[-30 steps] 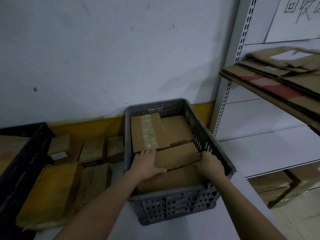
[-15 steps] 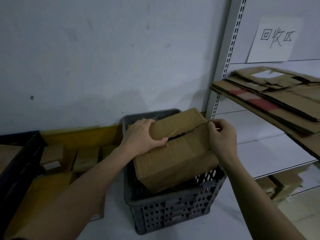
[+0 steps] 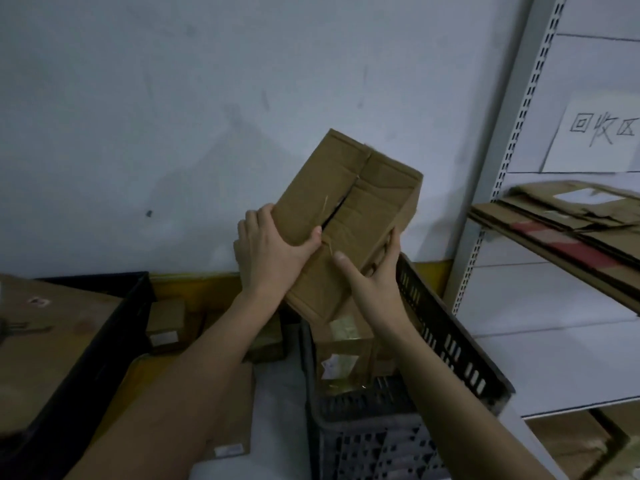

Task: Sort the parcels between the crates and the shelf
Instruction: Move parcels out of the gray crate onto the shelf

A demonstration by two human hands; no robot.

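While the box [image 3: 349,216] is up in the air over the grey crate [image 3: 450,344], I've got both hands on it: left hand [image 3: 273,251] wrapped round its left edge, right hand [image 3: 375,275] cupping the lower right side. It's tilted, top seam split open. So I'd say I'm mid-lift, deciding where it goes. Next up is probably swinging it right to the shelf [image 3: 554,237] with the flattened cardboard, keeping it level so nothing slides out.
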